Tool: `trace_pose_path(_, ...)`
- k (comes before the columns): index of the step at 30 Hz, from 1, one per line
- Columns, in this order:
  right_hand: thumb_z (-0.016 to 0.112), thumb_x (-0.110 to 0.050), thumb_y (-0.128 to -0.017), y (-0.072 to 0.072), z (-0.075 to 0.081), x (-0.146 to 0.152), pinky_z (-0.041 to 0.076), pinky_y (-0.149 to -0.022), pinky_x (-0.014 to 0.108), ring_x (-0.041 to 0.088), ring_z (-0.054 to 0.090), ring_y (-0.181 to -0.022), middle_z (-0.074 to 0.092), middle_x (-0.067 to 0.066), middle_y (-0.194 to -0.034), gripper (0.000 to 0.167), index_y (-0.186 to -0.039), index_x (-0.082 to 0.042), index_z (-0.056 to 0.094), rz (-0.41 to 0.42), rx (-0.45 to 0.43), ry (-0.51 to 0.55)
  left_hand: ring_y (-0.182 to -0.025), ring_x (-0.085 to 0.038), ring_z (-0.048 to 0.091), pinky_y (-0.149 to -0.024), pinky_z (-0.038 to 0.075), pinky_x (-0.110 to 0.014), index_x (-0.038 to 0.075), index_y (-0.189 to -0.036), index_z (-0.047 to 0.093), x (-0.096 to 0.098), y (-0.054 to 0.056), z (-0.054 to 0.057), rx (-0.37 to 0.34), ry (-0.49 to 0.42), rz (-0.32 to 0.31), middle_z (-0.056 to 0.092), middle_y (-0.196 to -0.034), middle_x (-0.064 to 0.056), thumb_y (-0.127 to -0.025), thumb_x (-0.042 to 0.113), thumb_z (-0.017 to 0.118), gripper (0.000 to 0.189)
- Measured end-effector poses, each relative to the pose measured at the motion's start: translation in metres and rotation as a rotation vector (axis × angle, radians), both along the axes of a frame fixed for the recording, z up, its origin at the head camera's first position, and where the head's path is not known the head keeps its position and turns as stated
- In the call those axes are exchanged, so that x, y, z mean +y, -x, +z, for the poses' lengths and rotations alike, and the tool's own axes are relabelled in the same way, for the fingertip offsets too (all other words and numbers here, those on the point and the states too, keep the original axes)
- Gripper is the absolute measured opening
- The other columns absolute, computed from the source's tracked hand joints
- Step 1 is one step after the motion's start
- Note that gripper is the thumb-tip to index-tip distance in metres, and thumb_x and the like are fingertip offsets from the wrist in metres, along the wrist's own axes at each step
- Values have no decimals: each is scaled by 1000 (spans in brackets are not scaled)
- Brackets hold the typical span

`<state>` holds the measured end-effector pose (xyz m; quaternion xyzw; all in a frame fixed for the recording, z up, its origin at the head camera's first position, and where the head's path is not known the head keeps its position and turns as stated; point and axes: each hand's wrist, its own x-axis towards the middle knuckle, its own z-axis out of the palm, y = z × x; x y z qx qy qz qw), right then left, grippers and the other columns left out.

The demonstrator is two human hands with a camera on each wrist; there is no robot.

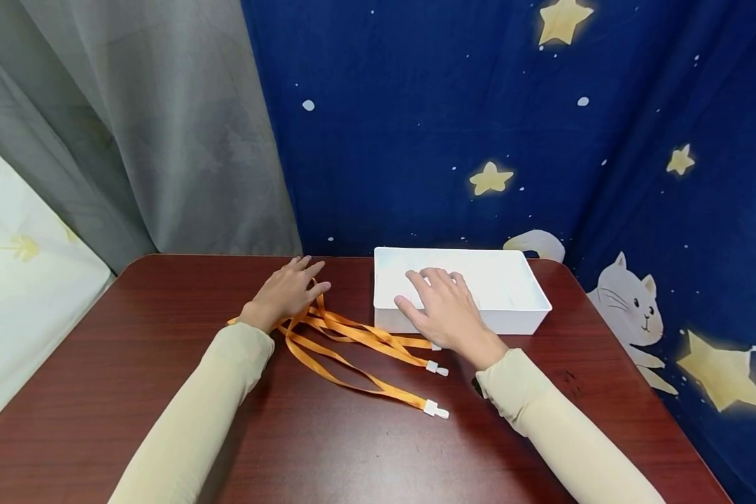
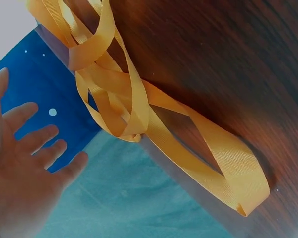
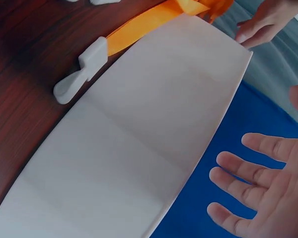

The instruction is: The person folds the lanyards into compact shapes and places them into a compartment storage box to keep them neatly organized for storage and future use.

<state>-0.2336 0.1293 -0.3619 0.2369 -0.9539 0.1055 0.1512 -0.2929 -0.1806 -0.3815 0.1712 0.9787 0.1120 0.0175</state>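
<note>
Several orange lanyards [image 1: 346, 329] with white plastic clips [image 1: 437, 409] lie in a loose bundle on the table, their clip ends toward the right. My left hand [image 1: 288, 290] hovers over the looped left end of the bundle, fingers spread; the left wrist view shows the orange straps [image 2: 213, 148] beside it, with nothing in its grasp. Above the near wall of a white box [image 1: 460, 320], my right hand [image 1: 446, 308] is held with fingers apart and holds nothing. In the right wrist view the box's side [image 3: 139, 114] stands next to one lanyard clip [image 3: 82, 69].
The dark red wooden table [image 1: 327, 455] has its far edge just behind the box. Beyond it hang a grey curtain [image 1: 195, 140] and a blue curtain [image 1: 403, 126] with stars. A white patterned cloth [image 1: 25, 280] is at the left.
</note>
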Motion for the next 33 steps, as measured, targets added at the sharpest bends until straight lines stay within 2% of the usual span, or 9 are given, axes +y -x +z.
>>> trace_pose_path(4,45,-56,-99,-2,-2,-2,38,-100,54,32,51,-120,59,13,-129,60,-137,-10,57,25,36,8,-146,-43,23,-113,23,-62,10,-152,41,0,-1,-1,-8,0,-8,29,-157,-24,-104,41,48,58)
trace_pose_path(10,49,-50,-99,-7,-4,-7,46,-88,45,27,56,-103,63,10,-114,51,-128,-9,62,62,99,7,-144,-44,26,-112,24,-64,9,-149,47,1,-1,-6,-16,-20,-54,36,-154,-25,-102,33,56,53)
trace_pose_path(15,54,-45,-98,-11,-4,-12,53,-81,43,26,64,-92,68,9,-106,44,-118,-7,67,101,130,28,-143,-43,31,-112,26,-62,8,-145,52,0,-2,-7,-22,-37,-74,43,-150,-24,-99,31,62,52)
trace_pose_path(19,57,-40,-97,-11,-8,-14,56,-68,39,23,68,-78,71,6,-96,36,-107,-8,71,143,166,33,-141,-41,35,-111,29,-61,7,-140,57,1,-4,-4,-56,-61,-105,46,-147,-23,-99,28,62,46)
trace_pose_path(22,60,-36,-97,-12,-11,-16,53,-58,34,20,65,-66,69,3,-83,30,-96,-9,72,184,197,27,-140,-39,37,-110,31,-59,7,-135,63,0,-5,-4,-72,-74,-130,48,-146,-23,-100,24,61,38)
trace_pose_path(25,60,-34,-97,-13,-13,-18,48,-50,28,14,57,-56,61,-2,-69,28,-82,-12,70,216,187,0,-140,-38,37,-110,33,-58,7,-128,68,-1,-3,-6,-82,-85,-165,48,-146,-22,-100,16,61,31)
trace_pose_path(28,59,-34,-97,-14,-15,-21,39,-45,23,10,47,-50,49,-7,-60,32,-70,-16,64,230,136,-43,-140,-37,38,-109,34,-57,6,-121,72,-1,-2,-9,-93,-95,-194,48,-146,-23,-98,8,62,26)
trace_pose_path(33,62,-33,-96,-16,-22,-23,31,-42,23,9,40,-46,42,-8,-55,35,-65,-18,56,236,44,-99,-139,-37,39,-110,34,-55,7,-118,74,1,-5,-8,-109,-93,-204,48,-145,-23,-95,1,59,27)
